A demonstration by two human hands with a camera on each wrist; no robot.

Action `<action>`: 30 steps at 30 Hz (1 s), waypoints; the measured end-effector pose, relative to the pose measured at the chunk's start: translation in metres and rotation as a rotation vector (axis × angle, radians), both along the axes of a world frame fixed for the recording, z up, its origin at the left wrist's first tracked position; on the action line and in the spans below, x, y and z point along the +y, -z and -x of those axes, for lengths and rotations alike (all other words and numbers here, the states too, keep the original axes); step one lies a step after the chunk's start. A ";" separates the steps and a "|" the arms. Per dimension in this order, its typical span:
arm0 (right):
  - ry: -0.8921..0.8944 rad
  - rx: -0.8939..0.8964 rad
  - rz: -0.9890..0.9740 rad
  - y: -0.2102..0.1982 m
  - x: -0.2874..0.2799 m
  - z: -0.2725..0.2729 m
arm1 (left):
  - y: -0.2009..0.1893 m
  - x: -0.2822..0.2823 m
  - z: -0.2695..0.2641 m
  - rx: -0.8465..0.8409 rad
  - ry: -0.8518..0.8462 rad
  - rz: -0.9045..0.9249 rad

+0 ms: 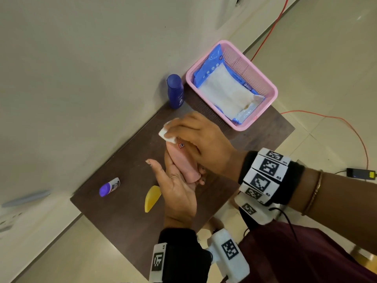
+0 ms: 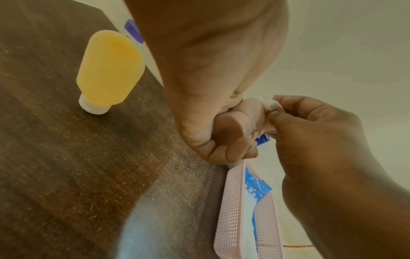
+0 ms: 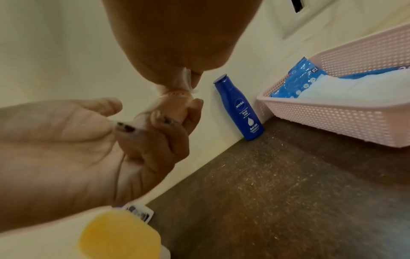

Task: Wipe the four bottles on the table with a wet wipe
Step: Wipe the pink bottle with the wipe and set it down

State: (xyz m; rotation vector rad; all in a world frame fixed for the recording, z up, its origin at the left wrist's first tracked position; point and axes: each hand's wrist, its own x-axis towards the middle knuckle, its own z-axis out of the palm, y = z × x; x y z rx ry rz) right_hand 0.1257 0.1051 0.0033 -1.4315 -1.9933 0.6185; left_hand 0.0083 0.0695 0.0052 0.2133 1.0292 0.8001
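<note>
My left hand [image 1: 177, 190] grips a pink bottle [image 1: 183, 164] by its lower end, tilted above the dark table [image 1: 122, 221]. Over the bottle's upper end my right hand [image 1: 200, 139] pinches a folded white wet wipe [image 1: 166, 132] against it. The left wrist view shows the pink bottle [image 2: 248, 113] with the wipe [image 2: 269, 104] pressed on it. A blue Nivea bottle [image 1: 175, 91] stands by the wall. A yellow bottle [image 1: 152, 198] stands cap down, and a small purple-capped bottle [image 1: 109, 187] is left of it.
A pink basket [image 1: 265, 82] with an open blue pack of wet wipes [image 1: 224, 90] sits at the table's far right corner. The wall runs along the table's left side. An orange cable [image 1: 346, 127] and a black adaptor [image 1: 361, 173] lie on the floor.
</note>
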 end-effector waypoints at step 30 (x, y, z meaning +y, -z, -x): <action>0.029 0.065 0.043 0.010 -0.042 -0.012 | -0.001 0.016 -0.007 0.092 0.020 -0.019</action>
